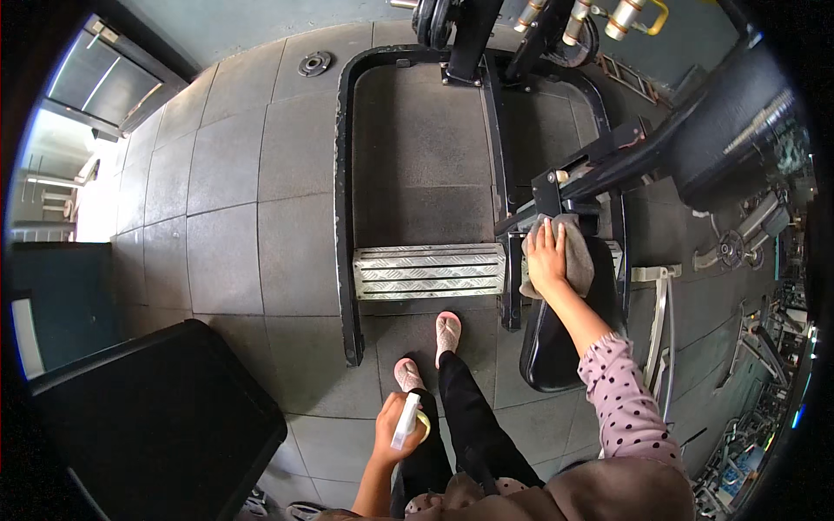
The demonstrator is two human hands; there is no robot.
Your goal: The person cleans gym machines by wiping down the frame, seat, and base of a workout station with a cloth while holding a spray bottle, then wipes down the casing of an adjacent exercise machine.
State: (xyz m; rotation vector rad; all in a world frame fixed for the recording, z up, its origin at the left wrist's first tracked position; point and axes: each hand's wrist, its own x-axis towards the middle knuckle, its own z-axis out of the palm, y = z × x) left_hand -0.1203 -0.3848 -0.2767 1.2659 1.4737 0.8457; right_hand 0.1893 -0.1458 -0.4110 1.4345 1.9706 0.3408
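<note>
My left hand (389, 423) grips a spray bottle by its neck, low in front of my legs. The white trigger head (405, 422) shows on top, while most of the bottle is hidden under the hand. Out to the right, my right hand (546, 257) lies with fingers extended over a folded grey cloth (576, 254). That cloth rests at the far end of a black padded seat (554, 345) on a gym machine. Just beyond the cloth stands a black metal bracket (546, 189), part of the machine's frame.
A diamond-plate metal footplate (430, 270) spans the black floor frame (345, 195) ahead of my feet. A weight plate (315, 63) lies on the tiled floor. At lower left is a large black panel (169, 417). A thick black padded part (736, 137) overhangs at upper right.
</note>
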